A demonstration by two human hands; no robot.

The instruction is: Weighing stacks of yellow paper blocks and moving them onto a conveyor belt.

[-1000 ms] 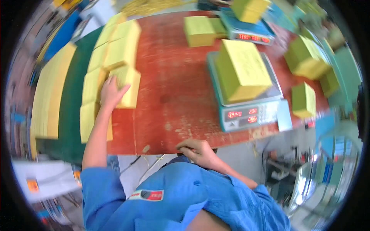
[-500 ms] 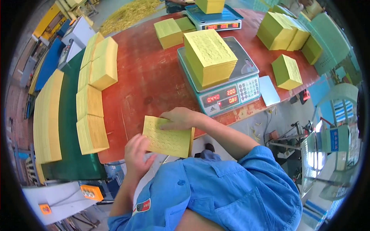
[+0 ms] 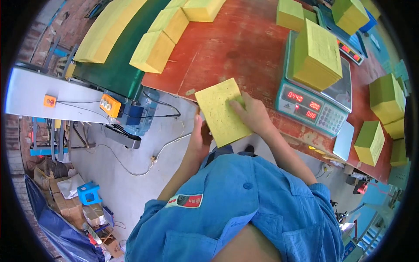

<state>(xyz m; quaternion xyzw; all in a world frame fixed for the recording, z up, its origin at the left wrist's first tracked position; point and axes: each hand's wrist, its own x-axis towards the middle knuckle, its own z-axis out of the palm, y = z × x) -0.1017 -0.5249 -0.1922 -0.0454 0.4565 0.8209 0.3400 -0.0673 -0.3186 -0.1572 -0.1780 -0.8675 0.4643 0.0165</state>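
Note:
I hold a thin stack of yellow paper sheets [image 3: 221, 112] between both hands, just off the near edge of the red table [image 3: 235, 48]. My left hand [image 3: 200, 136] supports it from below, mostly hidden under the sheets. My right hand [image 3: 252, 114] presses on its top right side. To the right stands a green digital scale [image 3: 312, 106] with red lit digits, bearing a thick yellow paper block [image 3: 317, 54].
Several yellow paper blocks [image 3: 153, 51] lie on a green conveyor belt [image 3: 112, 73] at the left, with an orange button box [image 3: 110, 105] at its end. More yellow-green blocks [image 3: 369, 142] sit along the table's right side. A second scale [image 3: 345, 39] stands farther back. Boxes and a blue stool [image 3: 88, 193] are on the floor.
The view has swung down and left. The yellow sheets, taken from the belt a second ago, are now lifted off the table edge and turned upright between both hands.

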